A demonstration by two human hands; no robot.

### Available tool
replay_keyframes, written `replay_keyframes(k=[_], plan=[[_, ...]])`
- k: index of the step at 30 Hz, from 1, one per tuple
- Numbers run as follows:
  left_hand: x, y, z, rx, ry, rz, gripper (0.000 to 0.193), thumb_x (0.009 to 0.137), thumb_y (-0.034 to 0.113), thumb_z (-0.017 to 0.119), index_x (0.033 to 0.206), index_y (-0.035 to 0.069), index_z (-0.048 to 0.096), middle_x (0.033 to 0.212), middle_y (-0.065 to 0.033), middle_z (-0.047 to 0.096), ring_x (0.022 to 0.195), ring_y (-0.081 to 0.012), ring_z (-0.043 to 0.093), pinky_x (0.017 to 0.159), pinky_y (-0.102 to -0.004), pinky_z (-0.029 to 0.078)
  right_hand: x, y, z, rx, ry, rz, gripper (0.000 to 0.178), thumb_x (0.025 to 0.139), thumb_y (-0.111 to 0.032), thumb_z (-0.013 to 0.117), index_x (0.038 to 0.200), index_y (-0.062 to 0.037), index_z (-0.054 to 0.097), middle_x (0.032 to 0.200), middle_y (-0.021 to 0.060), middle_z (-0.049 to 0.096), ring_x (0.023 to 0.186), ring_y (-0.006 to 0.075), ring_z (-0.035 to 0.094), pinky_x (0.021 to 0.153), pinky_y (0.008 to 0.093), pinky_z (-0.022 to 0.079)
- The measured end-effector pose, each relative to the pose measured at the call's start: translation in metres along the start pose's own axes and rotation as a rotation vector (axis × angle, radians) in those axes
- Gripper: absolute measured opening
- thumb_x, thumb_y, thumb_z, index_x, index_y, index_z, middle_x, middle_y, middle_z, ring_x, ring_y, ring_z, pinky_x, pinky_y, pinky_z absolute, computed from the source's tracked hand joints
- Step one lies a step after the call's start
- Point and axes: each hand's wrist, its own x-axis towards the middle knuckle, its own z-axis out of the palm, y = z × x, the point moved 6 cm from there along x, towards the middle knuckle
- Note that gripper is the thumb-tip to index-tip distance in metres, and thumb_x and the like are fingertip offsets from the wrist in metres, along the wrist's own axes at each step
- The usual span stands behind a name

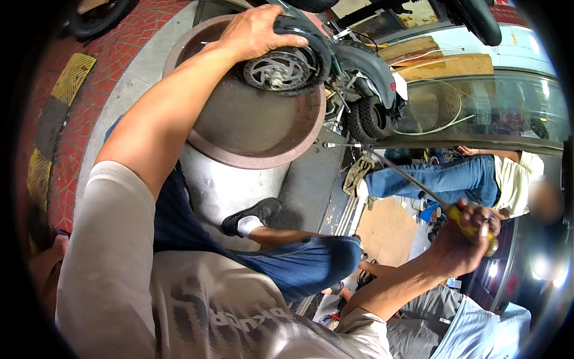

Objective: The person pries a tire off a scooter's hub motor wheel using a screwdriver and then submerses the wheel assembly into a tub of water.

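Note:
My left hand (254, 33) is closed over the black tyre of a small wheel (314, 45), with the thumb lying along the tread. A perforated metal brake disc (276, 70) and axle end face up toward me. The wheel is held tilted over the far part of a big round brownish basin (263, 157), which has greyish, murky water in it. Out to the right, my right hand (457, 245) is wrapped round the yellow handle of a long screwdriver (418, 184). Its shaft points up and left, apart from the wheel.
Beyond the basin stands a scooter or small motorbike (365, 66), with knobbly tyres (372, 118) beside it. Wooden boards (442, 60) lie behind. One person in jeans (430, 179) is at the right; another in grey trousers (427, 314) is close at lower right. A yellow-black kerb strip (73, 78) runs along the left.

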Motion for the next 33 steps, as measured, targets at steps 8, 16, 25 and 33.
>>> replay_keyframes(k=[8,16,25,33], plan=[[0.017,-0.002,0.017,0.010,-0.080,-0.020,0.085,0.092,0.077,0.054,0.120,-0.001,0.068,0.120,-0.0260,0.070,0.115,-0.0424,0.067,0.101,-0.0495,0.051,0.052,-0.011,0.060,0.349,-0.044,-0.161,0.040,0.086,-0.039,0.079,0.087,-0.0079,0.055,0.072,0.0012,0.050,0.063,0.0148,0.045,0.073,0.0352,0.038],[0.023,-0.017,0.024,0.006,-0.007,-0.140,0.084,0.093,0.080,0.052,0.115,0.002,0.073,0.111,-0.0255,0.070,0.112,-0.0424,0.067,0.097,-0.0512,0.052,0.075,0.024,0.102,0.412,-0.033,-0.209,0.047,0.080,-0.046,0.084,0.085,-0.0081,0.057,0.071,0.0012,0.051,0.059,0.0152,0.045,0.066,0.0344,0.037],[0.026,-0.020,0.023,-0.005,-0.043,-0.110,0.089,0.085,0.082,0.062,0.116,-0.001,0.072,0.112,-0.0258,0.070,0.109,-0.0410,0.069,0.097,-0.0483,0.053,0.089,0.045,0.106,0.405,0.028,-0.237,0.056,0.095,-0.061,0.062,0.077,-0.0091,0.054,0.068,0.0023,0.048,0.059,0.0163,0.043,0.061,0.0328,0.037],[0.018,-0.024,0.017,-0.077,-0.045,-0.026,0.075,0.082,0.066,0.076,0.110,-0.004,0.070,0.109,-0.0235,0.069,0.106,-0.0393,0.068,0.095,-0.0470,0.054,0.082,0.053,0.108,0.395,0.207,-0.405,0.055,0.094,-0.057,0.067,0.076,-0.0071,0.055,0.065,0.0027,0.048,0.057,0.0170,0.041,0.060,0.0326,0.033]])
